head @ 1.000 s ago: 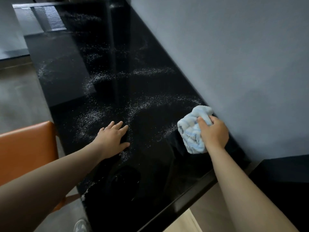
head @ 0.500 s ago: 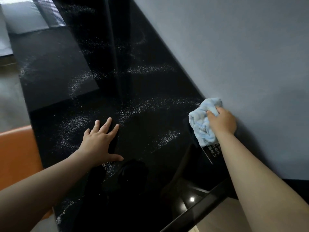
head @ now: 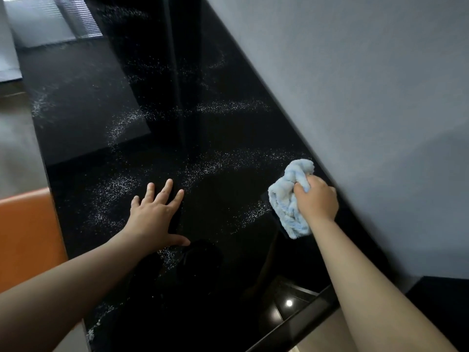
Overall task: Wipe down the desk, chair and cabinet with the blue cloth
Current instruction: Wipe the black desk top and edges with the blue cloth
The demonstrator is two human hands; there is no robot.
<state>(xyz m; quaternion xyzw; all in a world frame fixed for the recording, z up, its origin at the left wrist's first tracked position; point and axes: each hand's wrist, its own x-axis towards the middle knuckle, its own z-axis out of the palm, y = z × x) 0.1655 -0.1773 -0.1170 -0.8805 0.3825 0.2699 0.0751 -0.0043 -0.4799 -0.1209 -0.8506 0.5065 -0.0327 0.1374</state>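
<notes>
- Desk (head: 228, 288): glossy black top, running from the near edge away along a grey wall (head: 355, 97) on its right side.
- Blue cloth (head: 286, 212): light blue, bunched into a wad. It lies on the desk top at the right side, just beside the wall, and touches the surface.
- Right hand (head: 317, 201): fingers curled round the upper part of the blue cloth, gripping it and holding it down on the desk. The back of the hand faces the camera; the fingertips are hidden in the folds.
- Left hand (head: 152, 217): palm down, flat on the desk top, fingers straight and spread, thumb stretched out to the right. It holds nothing and lies well apart from the cloth.
- White specks (head: 220, 163): scattered in curved bands across the desk top, beyond and between the two hands. One short band lies just left of the cloth.
- Chair (head: 25, 237): orange, at the left edge of the desk, partly hidden behind the left forearm.
- Reflections: a slatted blind (head: 76, 19) shows at the far left of the top; a small bright light spot (head: 288, 303) shows near the front edge.
</notes>
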